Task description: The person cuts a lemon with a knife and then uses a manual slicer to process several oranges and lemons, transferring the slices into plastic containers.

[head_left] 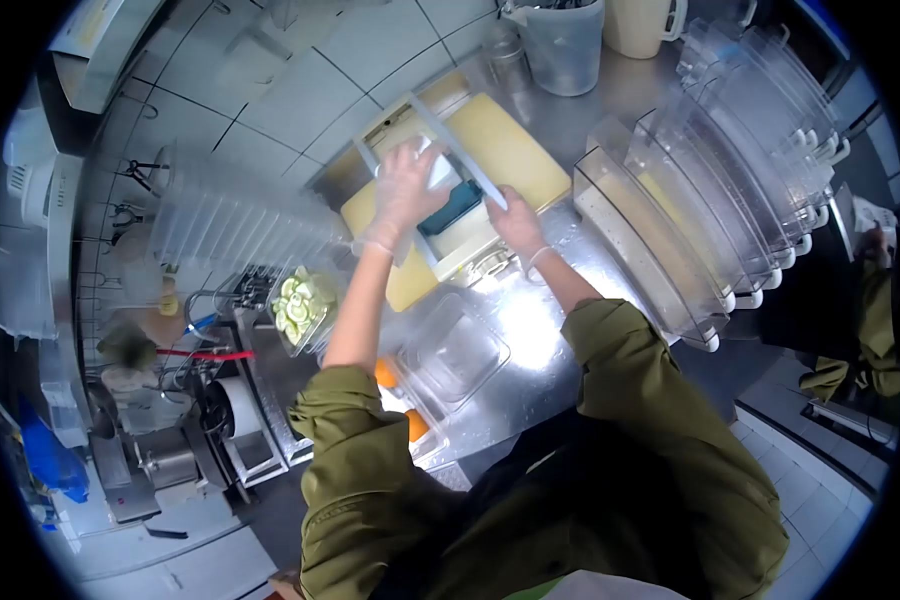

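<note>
A slicer-like frame with pale side rails (475, 170) and a dark green middle part (452, 208) lies across a yellow cutting board (515, 150). My left hand (405, 190), in a clear plastic glove, is closed over a white block-like piece (438, 170) above the frame. What lies beneath that piece is hidden. My right hand (517, 228), gloved too, grips the near end of the right rail. Closer to me is a clear plastic container (457, 350). Left of my left forearm, a clear tub holds sliced green-and-white pieces (303, 308).
Orange fruits (415, 425) lie in a clear tray by my left elbow. Stacked clear bins (710, 190) stand to the right, nested clear containers (245, 215) to the left. A jug (562, 50) is at the back. Another person's sleeve (878, 310) shows far right.
</note>
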Tool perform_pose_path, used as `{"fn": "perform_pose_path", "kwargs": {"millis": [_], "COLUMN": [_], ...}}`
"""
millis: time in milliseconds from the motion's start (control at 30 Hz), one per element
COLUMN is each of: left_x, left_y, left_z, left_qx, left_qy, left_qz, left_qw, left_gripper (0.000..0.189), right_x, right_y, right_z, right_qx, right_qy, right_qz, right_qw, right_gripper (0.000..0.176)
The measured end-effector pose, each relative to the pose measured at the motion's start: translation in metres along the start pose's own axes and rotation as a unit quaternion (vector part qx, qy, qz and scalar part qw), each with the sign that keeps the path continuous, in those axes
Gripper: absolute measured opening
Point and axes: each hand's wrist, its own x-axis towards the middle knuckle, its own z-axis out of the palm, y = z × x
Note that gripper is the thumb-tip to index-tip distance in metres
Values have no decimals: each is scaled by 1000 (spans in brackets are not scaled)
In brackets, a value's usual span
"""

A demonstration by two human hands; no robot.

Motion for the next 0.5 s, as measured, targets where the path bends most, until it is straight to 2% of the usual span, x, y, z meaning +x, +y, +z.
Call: {"fn": "perform_pose_path", "kwargs": {"millis": [133, 200, 267, 367, 400, 500], "left_x": [-12, -11, -6, 5, 12, 36], "left_y": [46, 52, 55, 43, 33, 0], "left_z": [30, 50, 66, 92, 97, 110], "left_qx": [86, 72, 88, 121, 143, 185], "left_qy": [243, 304, 353, 419, 444, 458], "left_qz": [-154, -175, -210, -213, -208, -205], "left_qw": [954, 934, 908, 874, 859, 845], "left_gripper": [46, 46, 43, 38, 34, 34], "right_x": [0, 1, 2, 2, 5, 5], "right_y": [0, 1, 7, 2, 13, 12], "right_z": [1, 3, 6, 3, 8, 9], "right_qx": [28, 7, -1, -44, -36, -55], "right_qy": [9, 20, 22, 13, 21, 3], "right_qz": [-14, -10, -20, 4, -24, -16], "right_qw": [999, 1000, 1000, 999, 999, 998], "right_gripper": [37, 38, 37, 36, 35, 35]}}
